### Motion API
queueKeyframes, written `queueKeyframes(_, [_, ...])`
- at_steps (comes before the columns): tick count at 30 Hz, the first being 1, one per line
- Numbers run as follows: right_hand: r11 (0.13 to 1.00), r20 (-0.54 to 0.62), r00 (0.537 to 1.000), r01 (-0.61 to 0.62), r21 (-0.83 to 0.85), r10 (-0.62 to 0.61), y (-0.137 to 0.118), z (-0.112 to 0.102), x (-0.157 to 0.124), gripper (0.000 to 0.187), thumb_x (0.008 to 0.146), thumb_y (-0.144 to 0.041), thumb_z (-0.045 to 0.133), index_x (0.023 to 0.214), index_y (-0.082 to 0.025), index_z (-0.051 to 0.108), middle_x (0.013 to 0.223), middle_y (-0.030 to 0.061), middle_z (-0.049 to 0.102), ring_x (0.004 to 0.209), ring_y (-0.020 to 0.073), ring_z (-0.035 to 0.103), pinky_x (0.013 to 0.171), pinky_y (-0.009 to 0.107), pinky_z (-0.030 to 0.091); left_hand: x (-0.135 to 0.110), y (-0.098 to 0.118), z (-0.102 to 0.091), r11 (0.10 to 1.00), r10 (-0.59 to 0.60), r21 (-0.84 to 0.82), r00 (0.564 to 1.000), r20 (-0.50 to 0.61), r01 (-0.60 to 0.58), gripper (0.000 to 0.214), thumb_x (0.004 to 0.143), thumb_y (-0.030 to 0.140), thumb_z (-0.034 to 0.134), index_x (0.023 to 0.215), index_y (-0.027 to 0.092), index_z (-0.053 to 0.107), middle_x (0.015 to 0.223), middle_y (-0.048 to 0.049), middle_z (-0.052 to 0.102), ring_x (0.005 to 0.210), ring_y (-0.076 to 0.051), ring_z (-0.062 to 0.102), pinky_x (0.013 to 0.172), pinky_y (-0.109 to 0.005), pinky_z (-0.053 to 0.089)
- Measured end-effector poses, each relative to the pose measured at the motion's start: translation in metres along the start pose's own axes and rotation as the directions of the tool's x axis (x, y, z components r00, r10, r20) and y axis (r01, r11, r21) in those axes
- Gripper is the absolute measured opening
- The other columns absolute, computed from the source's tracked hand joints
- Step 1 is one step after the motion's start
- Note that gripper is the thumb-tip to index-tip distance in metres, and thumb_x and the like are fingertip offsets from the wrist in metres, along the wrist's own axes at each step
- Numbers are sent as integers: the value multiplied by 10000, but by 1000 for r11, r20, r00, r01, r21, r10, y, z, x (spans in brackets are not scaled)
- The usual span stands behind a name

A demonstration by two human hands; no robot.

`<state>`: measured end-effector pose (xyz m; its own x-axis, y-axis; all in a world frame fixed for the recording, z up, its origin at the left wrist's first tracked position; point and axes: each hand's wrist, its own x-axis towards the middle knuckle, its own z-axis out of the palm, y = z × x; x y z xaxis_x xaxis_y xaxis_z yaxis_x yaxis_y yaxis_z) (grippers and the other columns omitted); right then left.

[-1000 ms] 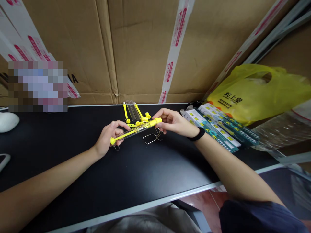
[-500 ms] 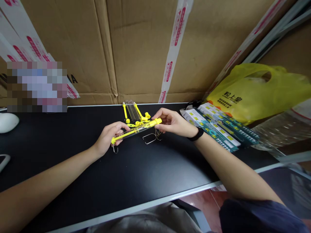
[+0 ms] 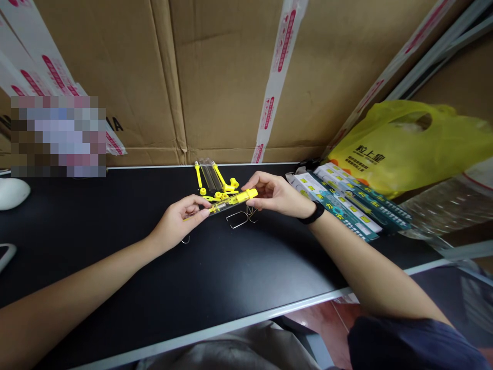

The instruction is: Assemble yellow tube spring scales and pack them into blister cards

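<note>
Between my hands, tilted up to the right, is a clear tube with yellow fittings point(image 3: 227, 202), a yellow cap at its right end. My left hand point(image 3: 184, 218) is wrapped round the tube's left part and hides that end; a bit of wire hook point(image 3: 186, 240) shows below it. At the other end, my right hand point(image 3: 269, 194) pinches the tube beside the cap. Below the right fingers are bent wire pieces point(image 3: 238, 220) on the black table. Behind the tube lie yellow rods point(image 3: 198, 174), small yellow caps point(image 3: 233, 183) and clear tubes point(image 3: 211, 177).
Printed flat boxes point(image 3: 335, 205) lie right of my right hand, with a yellow plastic bag point(image 3: 408, 149) behind them. A white mouse point(image 3: 13, 194) is at the far left. Large cardboard point(image 3: 219, 77) stands along the back edge of the black table point(image 3: 231, 288).
My left hand has slid right along the tube, its thumb now over the tube near the middle. The tube's left end, visible before, is now covered. My right hand has barely moved.
</note>
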<state>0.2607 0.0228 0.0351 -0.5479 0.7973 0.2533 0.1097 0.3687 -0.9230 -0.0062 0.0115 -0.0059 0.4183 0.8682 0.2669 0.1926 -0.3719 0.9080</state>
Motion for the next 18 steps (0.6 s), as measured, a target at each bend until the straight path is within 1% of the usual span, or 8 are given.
queueKeyframes(5, [1000,-15,1000,-2,4,2,0,1,0,298,744,-250,777,909,-163,545,829,-1,641,604,53,553,526,169,480,-4,1,-1,998,10,62,1000,-11,-9,254,844,393,608,955,165,620,682,14,562,589,-102,479,560,-213,360])
queueKeyframes(9, [1000,-15,1000,-5,2,5,0,2,0,299,754,-253,768,930,-161,545,811,-8,626,586,47,535,510,162,473,-6,1,0,995,11,101,1000,-18,-9,246,852,386,603,970,171,621,696,13,559,593,-99,472,565,-215,356])
queueKeyframes(11, [1000,-6,1000,-9,3,9,-1,2,0,308,762,-248,761,964,-160,545,812,-9,619,584,42,532,510,157,478,-5,1,0,997,6,82,1000,-25,-4,242,849,382,607,957,166,620,674,18,546,577,-92,454,556,-211,350])
queueKeyframes(15, [998,-1,999,-41,40,41,-5,1,-1,407,770,-263,756,1066,-179,491,868,-3,627,618,52,573,536,169,522,-4,2,-1,999,-30,-20,999,-37,29,266,848,408,594,935,157,615,595,42,471,522,-79,401,489,-192,314])
queueKeyframes(18, [998,2,999,-50,32,50,-7,0,-2,367,815,-313,714,1054,-178,471,850,-2,633,608,62,598,525,180,529,-4,3,-3,990,-85,-112,996,-28,81,320,867,463,544,935,158,610,609,34,467,522,-81,415,462,-181,311])
